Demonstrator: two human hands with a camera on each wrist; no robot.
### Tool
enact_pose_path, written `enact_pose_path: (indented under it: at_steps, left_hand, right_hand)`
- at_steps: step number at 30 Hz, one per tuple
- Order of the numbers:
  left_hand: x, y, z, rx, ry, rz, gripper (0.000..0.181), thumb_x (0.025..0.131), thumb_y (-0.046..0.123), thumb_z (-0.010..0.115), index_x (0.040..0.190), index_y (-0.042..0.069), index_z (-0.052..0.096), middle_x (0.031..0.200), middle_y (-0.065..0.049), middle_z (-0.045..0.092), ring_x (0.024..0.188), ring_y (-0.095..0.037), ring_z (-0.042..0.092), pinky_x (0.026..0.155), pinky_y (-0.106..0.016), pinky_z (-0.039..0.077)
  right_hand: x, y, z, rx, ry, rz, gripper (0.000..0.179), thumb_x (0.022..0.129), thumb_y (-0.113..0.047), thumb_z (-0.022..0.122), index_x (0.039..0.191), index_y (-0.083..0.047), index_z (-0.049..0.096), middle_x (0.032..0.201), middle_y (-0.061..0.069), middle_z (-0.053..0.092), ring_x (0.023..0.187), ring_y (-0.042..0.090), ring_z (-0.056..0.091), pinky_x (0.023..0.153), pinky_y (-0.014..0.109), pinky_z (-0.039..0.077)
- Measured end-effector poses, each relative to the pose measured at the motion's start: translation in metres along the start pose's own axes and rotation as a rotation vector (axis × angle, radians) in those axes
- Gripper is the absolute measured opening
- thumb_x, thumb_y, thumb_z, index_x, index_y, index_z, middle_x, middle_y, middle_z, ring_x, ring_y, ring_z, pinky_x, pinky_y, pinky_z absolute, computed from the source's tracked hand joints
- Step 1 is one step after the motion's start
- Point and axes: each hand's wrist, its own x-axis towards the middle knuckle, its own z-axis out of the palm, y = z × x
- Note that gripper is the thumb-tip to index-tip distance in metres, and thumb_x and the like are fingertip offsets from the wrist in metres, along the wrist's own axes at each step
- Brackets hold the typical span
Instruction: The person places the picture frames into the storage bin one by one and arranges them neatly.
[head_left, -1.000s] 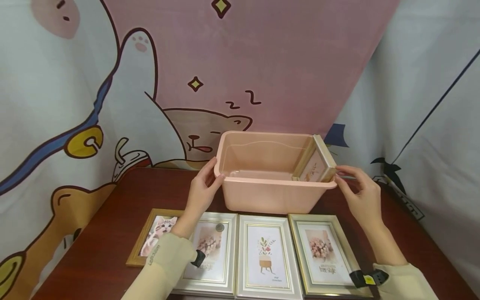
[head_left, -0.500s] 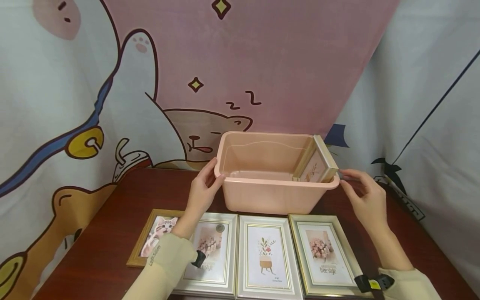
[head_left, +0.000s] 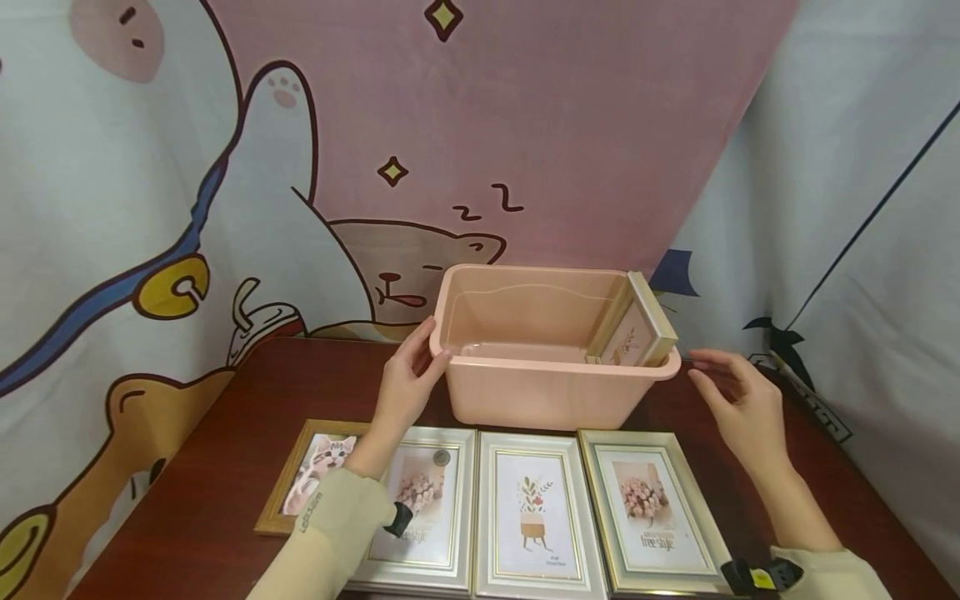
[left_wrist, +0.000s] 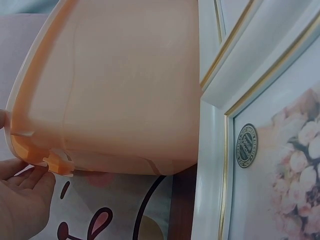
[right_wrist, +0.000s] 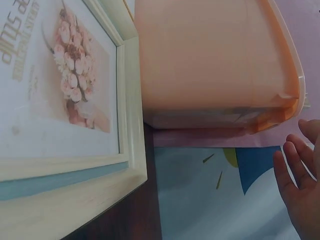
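A pink plastic bin stands at the back of the table. My left hand grips its rim at the near left corner; in the left wrist view the fingers lie under the rim and the thumb is mostly cut off. Just off the bin's right corner, my right hand is held in the air with nothing in it. The right wrist view shows its fingers loosely bent, apart from the rim. A cream picture frame leans upright inside the bin against its right end; whether it is one or more, I cannot tell.
Before the bin lies a row: a wooden frame with a cat picture, partly under my left forearm, a white frame, a white frame with a plant picture and a cream-gold frame. A printed cloth hangs behind the dark red table.
My right hand has let go of the bin's right corner and moved a little to the right, away from it. The left hand stays on the rim; the bin has hardly moved.
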Motion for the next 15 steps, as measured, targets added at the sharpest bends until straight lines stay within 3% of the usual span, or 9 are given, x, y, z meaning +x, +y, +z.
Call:
enact_pose_path:
  at_steps: [15]
  left_hand:
    - [-0.001, -0.001, 0.000, 0.001, -0.002, 0.009, 0.059, 0.094, 0.009, 0.068, 0.147, -0.002, 0.045, 0.155, -0.019, 0.043, 0.140, -0.035, 0.047, 0.114, -0.043, 0.041]
  right_hand:
    - [-0.013, 0.014, -0.007, -0.061, -0.060, 0.067, 0.025, 0.092, -0.007, 0.069, 0.117, -0.004, 0.068, 0.105, -0.025, 0.061, 0.092, -0.022, 0.055, 0.084, -0.006, 0.040]
